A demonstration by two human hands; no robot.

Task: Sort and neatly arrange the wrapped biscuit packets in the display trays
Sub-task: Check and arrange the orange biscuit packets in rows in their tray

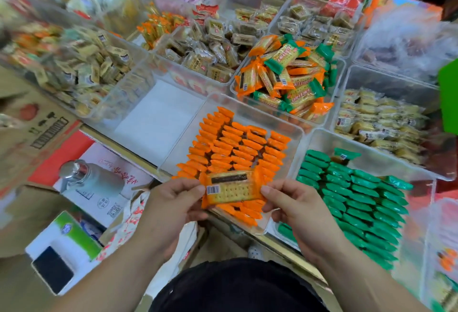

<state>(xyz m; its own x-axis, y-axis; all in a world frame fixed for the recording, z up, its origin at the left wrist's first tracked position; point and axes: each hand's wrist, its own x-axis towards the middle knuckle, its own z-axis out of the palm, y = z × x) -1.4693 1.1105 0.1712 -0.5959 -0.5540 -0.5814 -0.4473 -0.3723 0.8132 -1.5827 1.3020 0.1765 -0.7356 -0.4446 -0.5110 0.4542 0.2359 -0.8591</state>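
my left grip (173,202) and my right grip (295,206) pinch orange-wrapped rectangular biscuit packet (234,190) by opposite ends, barcode up, above near edge of clear plastic tray (183,136) holding orange packet rows (230,143).

Both short ends of the orange packet (233,189) lie under the thumbs of the left hand (171,202) and the right hand (295,205), and where the fingers (275,209) meet its underside is hidden. Packet and hands cover the nearest rows in the orange tray (247,111), so how those rows stand cannot be told. The right forearm hides the near corner of the green tray (371,155). Print on the wrappers is too small to read. The far-left trays (74,46) are smeared by blur. A bright green thing (448,96) is cut off by the right edge, as is a lower-right tray (443,249) whose contents are unclear.
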